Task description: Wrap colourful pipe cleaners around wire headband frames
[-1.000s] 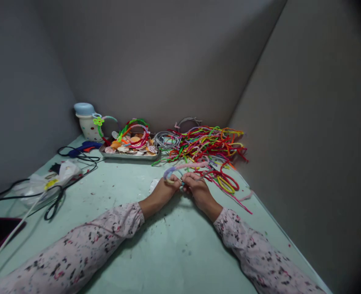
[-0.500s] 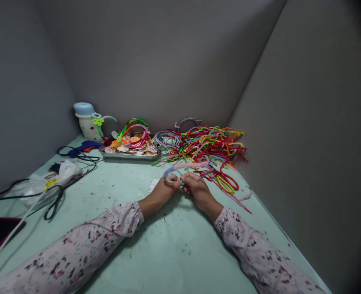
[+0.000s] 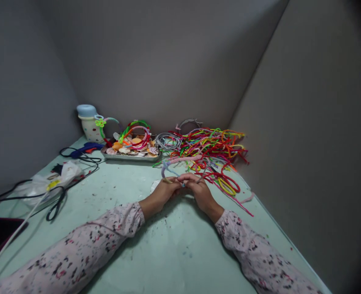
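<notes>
Both hands meet above the middle of the pale green table (image 3: 168, 261), fingertips nearly touching. My left hand (image 3: 167, 191) is closed on the lower left of a pipe-cleaner ring (image 3: 184, 159), which is pink on top and purple at its left side. A light blue strand crosses the ring's left part and runs down to the fingers. My right hand (image 3: 195, 187) pinches near the blue end, and a grey stretch of the ring rises beside its knuckles. The exact grip between the fingertips is partly hidden.
A metal tray (image 3: 131, 157) of shells and finished rings stands at the back. Right of it lie coiled grey wire (image 3: 168, 141) and heaped coloured pipe cleaners (image 3: 213, 143). A lidded cup (image 3: 91, 126), black cable (image 3: 56, 204) and plastic bag (image 3: 35, 188) are at left.
The ring has tilted and its pink top has shifted slightly up and left. The light blue strand now shows across its left side. Both hands have turned a little and stay together.
</notes>
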### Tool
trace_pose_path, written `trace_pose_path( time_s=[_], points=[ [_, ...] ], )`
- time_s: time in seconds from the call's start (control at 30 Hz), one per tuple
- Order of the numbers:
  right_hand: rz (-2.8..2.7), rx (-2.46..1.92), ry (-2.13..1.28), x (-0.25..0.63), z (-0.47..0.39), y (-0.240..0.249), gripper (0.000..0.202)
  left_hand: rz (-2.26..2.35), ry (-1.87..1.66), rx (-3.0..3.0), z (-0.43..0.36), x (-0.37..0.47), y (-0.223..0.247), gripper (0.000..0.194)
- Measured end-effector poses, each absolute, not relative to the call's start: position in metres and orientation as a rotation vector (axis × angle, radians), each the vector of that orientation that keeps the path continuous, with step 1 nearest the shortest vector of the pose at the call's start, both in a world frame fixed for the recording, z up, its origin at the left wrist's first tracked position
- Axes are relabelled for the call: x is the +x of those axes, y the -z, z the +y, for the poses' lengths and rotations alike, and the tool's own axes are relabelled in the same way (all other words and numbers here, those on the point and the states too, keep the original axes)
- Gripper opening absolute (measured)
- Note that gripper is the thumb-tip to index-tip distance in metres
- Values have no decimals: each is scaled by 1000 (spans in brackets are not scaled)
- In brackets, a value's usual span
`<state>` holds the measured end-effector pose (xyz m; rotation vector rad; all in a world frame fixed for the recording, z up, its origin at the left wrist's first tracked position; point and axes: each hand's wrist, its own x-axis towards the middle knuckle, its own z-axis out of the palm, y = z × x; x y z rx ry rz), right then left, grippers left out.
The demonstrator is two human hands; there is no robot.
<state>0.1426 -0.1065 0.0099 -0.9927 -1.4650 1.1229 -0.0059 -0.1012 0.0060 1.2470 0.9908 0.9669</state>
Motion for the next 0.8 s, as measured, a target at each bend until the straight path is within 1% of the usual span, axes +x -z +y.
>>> trace_pose_path(
  time_s=[0.13, 0.43, 0.67, 0.8],
  points=[
    [-1495, -1009, -1097, 142, -108, -11, 24, 920, -1000, 1210, -100, -7, -6, 14],
    [-1847, -947, -667, 144, -114, -18, 27, 795, -981, 1131, -100, -8, -4, 9],
    [-1890, -994, -467, 147, -112, -11, 47, 746, -991, 1077, -104, -9, -12, 8],
    [-1917, -1032, -352, 149, -109, -5, 53, 682, -995, 1050, -104, -10, -12, 10]
  ],
)
